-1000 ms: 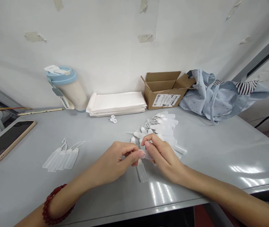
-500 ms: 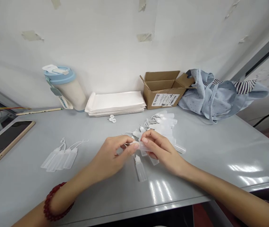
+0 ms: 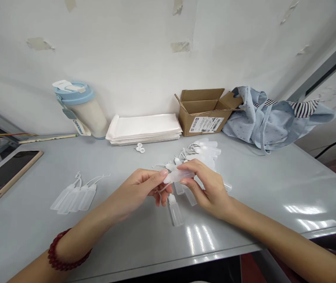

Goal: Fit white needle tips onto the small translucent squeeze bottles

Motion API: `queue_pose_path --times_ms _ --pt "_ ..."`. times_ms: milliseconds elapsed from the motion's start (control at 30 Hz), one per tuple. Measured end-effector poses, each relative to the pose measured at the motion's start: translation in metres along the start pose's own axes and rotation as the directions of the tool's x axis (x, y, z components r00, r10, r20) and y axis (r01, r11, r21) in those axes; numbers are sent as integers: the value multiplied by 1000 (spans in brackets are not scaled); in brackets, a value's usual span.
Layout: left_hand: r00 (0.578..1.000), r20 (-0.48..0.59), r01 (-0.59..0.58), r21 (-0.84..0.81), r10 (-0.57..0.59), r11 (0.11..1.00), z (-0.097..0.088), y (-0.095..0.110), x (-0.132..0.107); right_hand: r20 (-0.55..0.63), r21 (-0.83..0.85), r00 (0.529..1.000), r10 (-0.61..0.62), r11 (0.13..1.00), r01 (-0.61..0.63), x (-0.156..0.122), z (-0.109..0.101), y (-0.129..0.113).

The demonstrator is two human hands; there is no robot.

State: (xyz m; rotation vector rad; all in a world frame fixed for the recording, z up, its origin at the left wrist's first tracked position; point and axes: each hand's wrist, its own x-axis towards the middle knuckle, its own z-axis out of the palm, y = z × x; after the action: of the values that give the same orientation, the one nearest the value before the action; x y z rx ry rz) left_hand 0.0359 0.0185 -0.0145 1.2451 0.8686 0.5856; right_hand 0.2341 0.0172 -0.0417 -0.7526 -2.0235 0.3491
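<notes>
A translucent white, flat-sided plastic bottle with a thin white strap [image 3: 180, 176] is held in the air between the 2 hands, above the middle of the glossy grey worktop [image 3: 120, 243], nearer its front edge than its back. The left hand [image 3: 141, 184] pinches the bottle's left end between thumb and fingers, with the strap hanging by its curled fingertips. The right hand [image 3: 209, 186] grasps the right part of the body, index finger above and thumb below.

Beneath and behind the hands lies a loose heap of similar translucent bottles [image 3: 207, 150], partly hidden by the right hand. Toward the front edge, 1 separate translucent bottle with a white top [image 3: 175, 212] lies with its top toward the back. Well apart, toward the left edge, a small group of strapped translucent bottles [image 3: 75, 198] lies side by side.

A dark-screened phone in a beige case [image 3: 10, 177] lies at the left edge. Along the back edge stand a cream tumbler with a blue lid [image 3: 88, 114], a flat stack of white packets [image 3: 144, 127], with small white round plastic pieces [image 3: 139, 148] just in front, and an open brown cardboard box [image 3: 205, 122]. A light-blue patterned cloth bag [image 3: 262, 125] slumps by the back right corner.
</notes>
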Motion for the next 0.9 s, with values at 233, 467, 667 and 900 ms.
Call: queue_pose_path --times_ms 233,467,667,900 --pt "1000 -22 -12 10 12 1000 0 -1 1 14 -42 1000 15 999 -14 -3 0 0" --pt "977 -122 -115 380 173 918 1 -3 -2 93 50 956 278 958 -283 -2 -3 -6" --pt "930 -124 -202 615 346 762 6 -2 -4 172 190 867 467 848 -494 4 -4 -8" --pt "883 -135 -252 672 449 697 9 -4 -2 253 360 768 588 680 -639 8 -6 -10"
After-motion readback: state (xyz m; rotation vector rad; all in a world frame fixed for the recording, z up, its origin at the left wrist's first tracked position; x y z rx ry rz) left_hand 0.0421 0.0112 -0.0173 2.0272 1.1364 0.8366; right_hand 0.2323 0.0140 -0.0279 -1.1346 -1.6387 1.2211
